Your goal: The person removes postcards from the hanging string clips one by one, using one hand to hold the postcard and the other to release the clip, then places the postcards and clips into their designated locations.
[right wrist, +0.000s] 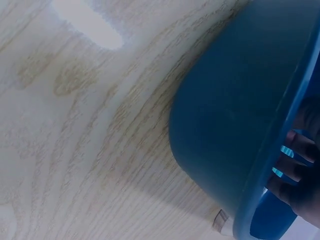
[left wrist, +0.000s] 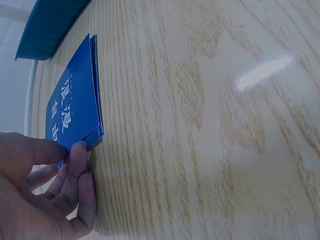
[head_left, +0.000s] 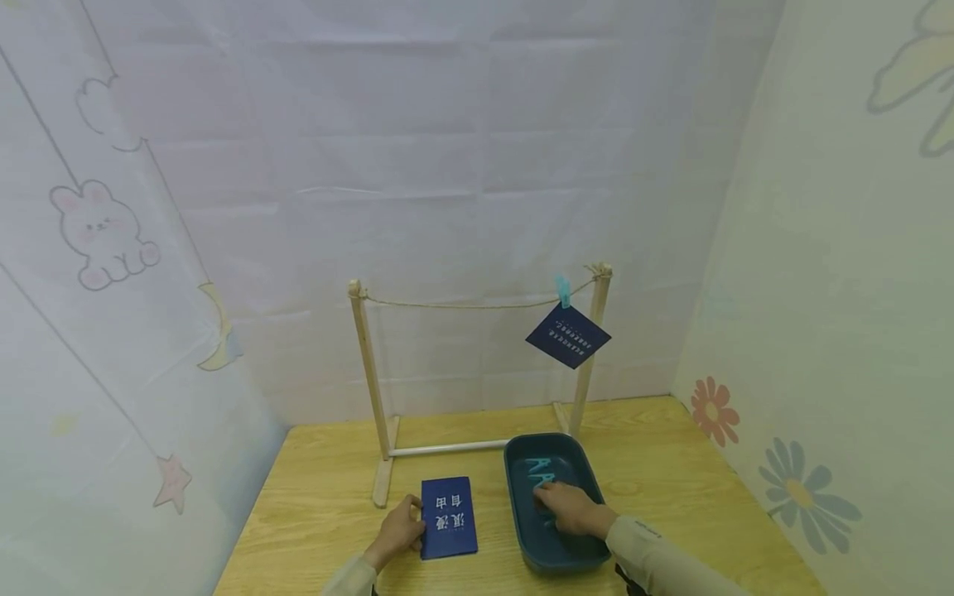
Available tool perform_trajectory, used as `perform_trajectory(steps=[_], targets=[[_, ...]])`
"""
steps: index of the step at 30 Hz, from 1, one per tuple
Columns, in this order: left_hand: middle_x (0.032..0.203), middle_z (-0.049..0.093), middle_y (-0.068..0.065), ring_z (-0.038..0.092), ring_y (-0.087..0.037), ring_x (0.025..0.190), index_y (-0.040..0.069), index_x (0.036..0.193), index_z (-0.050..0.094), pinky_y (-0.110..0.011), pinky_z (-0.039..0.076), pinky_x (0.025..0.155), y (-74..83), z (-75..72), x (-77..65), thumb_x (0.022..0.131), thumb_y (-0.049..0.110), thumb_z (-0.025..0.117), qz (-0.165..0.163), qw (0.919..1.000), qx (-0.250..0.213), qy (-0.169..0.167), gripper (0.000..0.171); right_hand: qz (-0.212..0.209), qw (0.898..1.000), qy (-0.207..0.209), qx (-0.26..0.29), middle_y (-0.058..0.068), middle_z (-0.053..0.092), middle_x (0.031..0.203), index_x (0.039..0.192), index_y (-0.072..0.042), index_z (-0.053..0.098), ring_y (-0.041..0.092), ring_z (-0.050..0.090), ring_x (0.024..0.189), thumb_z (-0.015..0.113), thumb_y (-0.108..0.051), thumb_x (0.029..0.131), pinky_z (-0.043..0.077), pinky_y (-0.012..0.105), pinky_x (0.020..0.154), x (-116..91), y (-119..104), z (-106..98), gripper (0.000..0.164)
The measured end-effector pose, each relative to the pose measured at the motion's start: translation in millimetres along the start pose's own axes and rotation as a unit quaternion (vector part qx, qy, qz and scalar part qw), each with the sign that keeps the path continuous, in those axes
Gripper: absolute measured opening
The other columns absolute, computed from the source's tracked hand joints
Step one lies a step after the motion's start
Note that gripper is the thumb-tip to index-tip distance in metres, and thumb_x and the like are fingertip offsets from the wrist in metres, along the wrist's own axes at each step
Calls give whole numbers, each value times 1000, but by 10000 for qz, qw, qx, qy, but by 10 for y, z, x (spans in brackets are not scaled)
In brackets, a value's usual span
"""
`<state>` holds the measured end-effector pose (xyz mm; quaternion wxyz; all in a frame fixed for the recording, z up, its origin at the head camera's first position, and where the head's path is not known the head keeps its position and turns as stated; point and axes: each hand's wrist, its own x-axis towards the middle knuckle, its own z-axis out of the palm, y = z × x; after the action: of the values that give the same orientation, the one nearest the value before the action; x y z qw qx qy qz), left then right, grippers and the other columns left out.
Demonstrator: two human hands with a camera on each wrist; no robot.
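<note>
On the table lies a small stack of dark blue cards [head_left: 449,517] with white characters. At its left edge my left hand [head_left: 401,526] pinches the top card [left wrist: 75,95] by a corner between thumb and index finger. My right hand [head_left: 570,507] reaches down into a dark teal tub [head_left: 525,530], fingers bent among light blue clothespins [head_left: 538,466]. In the right wrist view, bits of a clothespin [right wrist: 287,150] show between the fingers [right wrist: 302,145]; I cannot tell whether they grip it.
Behind stands a wooden frame [head_left: 368,372] with a twine line [head_left: 462,306] strung between its posts. A blue card [head_left: 568,335] hangs tilted from it near the right post, held by a light blue clothespin [head_left: 563,291]. Printed curtains [head_left: 477,182] enclose the wooden table [head_left: 313,497].
</note>
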<state>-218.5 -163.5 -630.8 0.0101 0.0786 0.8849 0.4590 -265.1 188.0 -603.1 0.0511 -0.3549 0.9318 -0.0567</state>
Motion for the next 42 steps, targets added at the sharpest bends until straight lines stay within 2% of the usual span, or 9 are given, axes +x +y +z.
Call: perform_trajectory(steps=[6, 12, 17, 22, 28, 32, 36, 39, 42], targets=[[59, 55, 1, 55, -5, 42, -11, 108, 52, -21, 46, 41, -49, 20, 22, 81, -5, 59, -28, 10000, -17, -45, 28, 8, 9999, 61, 94, 3, 61, 100, 107, -13, 62, 21, 62, 89, 73, 11, 76, 55, 34, 73, -1, 32, 9, 41], [64, 53, 1, 54, -4, 42, -9, 107, 52, -21, 45, 42, -63, 31, 30, 80, -3, 57, -11, 10000, 28, -45, 28, 228, 9996, 23, 183, 8, 62, 107, 118, -7, 59, 27, 64, 94, 72, 12, 76, 56, 39, 74, -35, 80, 8, 48], [63, 54, 1, 52, -3, 41, -8, 106, 52, -20, 44, 40, -38, 33, 27, 82, -4, 58, -17, 10000, 64, 3, 25, 205, 9996, 6, 176, 8, 62, 107, 120, -8, 58, 26, 64, 94, 71, 10, 77, 56, 38, 74, -45, 112, 28, 48], [63, 55, 1, 51, -6, 43, -5, 105, 53, -22, 44, 41, 1, 51, 28, 84, -3, 60, -78, 9999, 138, 59, 22, 172, 9995, 10, 271, 5, 60, 103, 114, -9, 59, 21, 63, 90, 72, 10, 76, 55, 35, 73, -76, 131, 15, 44], [62, 49, 5, 45, -7, 50, -3, 102, 56, -22, 35, 44, -1, 69, 67, 85, 6, 64, 75, 9992, 353, 195, 21, 154, 9987, 36, 488, 1, 57, 97, 107, -10, 61, 16, 60, 85, 71, 11, 75, 54, 31, 71, -96, 159, -43, 39], [64, 48, 5, 42, -7, 52, -3, 100, 58, -22, 33, 45, 72, 79, 116, 86, 9, 64, 198, 9986, 292, 397, 20, -5, 9979, 289, 582, 2, 56, 96, 105, -9, 62, 15, 58, 80, 70, 11, 75, 52, 29, 67, -114, 179, -128, 37], [64, 48, 4, 41, -7, 52, -3, 95, 60, -23, 34, 45, 161, 82, 173, 85, 10, 64, 319, 9974, 242, 598, 17, -296, 9948, 711, 673, 2, 56, 93, 102, -7, 61, 11, 54, 76, 70, 6, 79, 50, 28, 63, -112, 207, -243, 29], [64, 50, 4, 41, -6, 52, 0, 92, 61, -23, 35, 45, 227, 87, 210, 85, 9, 66, 355, 9964, 317, 704, 13, -497, 9889, 1210, 707, -1, 55, 87, 99, -8, 59, 7, 50, 71, 71, -3, 86, 47, 25, 58, -96, 227, -328, 19], [66, 53, 3, 43, -7, 54, 1, 91, 62, -24, 37, 47, 299, 93, 246, 85, 8, 66, 445, 9954, 379, 756, 11, -708, 9778, 1830, 737, -7, 52, 80, 93, -12, 58, 2, 45, 64, 70, -12, 92, 42, 21, 52, -68, 239, -427, 12]])
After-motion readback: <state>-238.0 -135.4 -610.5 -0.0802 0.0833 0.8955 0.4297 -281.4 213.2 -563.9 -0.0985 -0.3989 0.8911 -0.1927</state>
